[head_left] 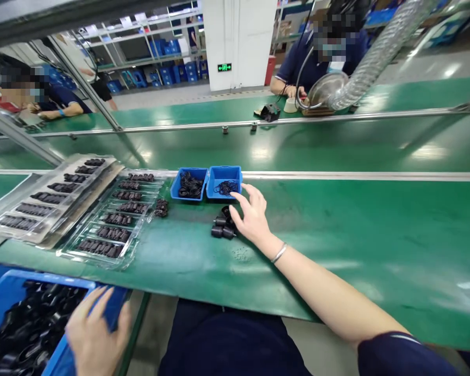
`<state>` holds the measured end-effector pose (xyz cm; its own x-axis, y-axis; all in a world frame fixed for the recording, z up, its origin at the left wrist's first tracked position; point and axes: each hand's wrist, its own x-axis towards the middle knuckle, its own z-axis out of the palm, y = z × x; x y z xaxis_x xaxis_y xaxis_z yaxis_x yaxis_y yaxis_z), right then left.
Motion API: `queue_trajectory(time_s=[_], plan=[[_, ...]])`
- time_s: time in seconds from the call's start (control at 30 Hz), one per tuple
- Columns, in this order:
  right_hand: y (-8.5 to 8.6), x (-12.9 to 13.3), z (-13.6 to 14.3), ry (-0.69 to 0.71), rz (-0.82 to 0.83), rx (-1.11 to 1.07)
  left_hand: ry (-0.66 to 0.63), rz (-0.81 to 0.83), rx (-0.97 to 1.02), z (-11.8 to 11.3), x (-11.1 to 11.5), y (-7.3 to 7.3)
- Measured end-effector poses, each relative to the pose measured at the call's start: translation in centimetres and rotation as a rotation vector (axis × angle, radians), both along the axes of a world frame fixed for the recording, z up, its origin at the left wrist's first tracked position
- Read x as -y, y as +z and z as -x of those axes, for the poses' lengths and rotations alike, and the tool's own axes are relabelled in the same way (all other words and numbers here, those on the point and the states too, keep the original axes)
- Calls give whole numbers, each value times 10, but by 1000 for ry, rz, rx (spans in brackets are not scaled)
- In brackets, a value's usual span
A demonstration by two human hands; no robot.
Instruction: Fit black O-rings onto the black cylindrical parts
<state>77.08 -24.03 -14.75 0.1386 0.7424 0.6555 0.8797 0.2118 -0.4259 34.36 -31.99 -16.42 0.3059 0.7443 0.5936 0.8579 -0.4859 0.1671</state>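
My right hand (pixel 253 214) is over the green bench with its fingers spread, beside a small cluster of black cylindrical parts (pixel 221 228). Just beyond its fingertips stands a blue bin (pixel 224 171) holding thin black rings (pixel 226 187). A second blue bin (pixel 175 190) adjoins it on the left, filled with thicker black rings (pixel 190 185). My left hand (pixel 97 331), somewhat blurred, is at the edge of a large blue crate (pixel 60 279). Its fingers are apart and I see nothing in them. Many glossy black round parts (pixel 31 324) fill that crate.
Clear plastic trays (pixel 141 230) with rows of small dark parts lie left, next to stacked pale trays (pixel 68 201). A loose dark clump (pixel 162 208) sits beside them. Beyond the metal rail (pixel 337 176), two co-workers (pixel 321 57) sit at another bench, near a flexible duct (pixel 384 52).
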Motion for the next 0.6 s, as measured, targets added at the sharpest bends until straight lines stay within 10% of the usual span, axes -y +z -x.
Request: queue_trajectory(time_s=[0.17, 0.33, 0.6], plan=[[-14, -14, -21, -63, 151, 27, -304, 95, 2, -119, -86, 25], [-17, -15, -25, -30, 152, 37, -522, 125, -3, -201, -165, 13], [-15, -15, -31, -22, 92, -22, -602, 104, 67, -250, -182, -11]])
